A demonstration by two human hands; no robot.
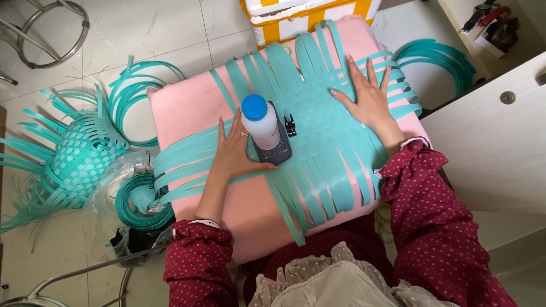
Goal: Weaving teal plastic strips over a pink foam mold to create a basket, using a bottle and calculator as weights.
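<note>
I see both hands flat, fingers spread: left hand (234, 149) and right hand (365, 98) press the woven mat (318, 131); bottle (260, 120) sits between them. Weaving seems paused; next strip needs threading, I judge.

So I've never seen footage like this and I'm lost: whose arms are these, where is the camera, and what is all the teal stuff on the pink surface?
The camera sits on a person's head and looks down, so both arms in dotted maroon sleeves are their own. A half-woven mat of teal strips lies on a pink cushioned surface. The left hand and right hand press flat on it, fingers spread, holding nothing. A white bottle with a blue cap stands on a dark block resting on the weave. On the floor lie a part-woven teal basket and coils of strip.
</note>
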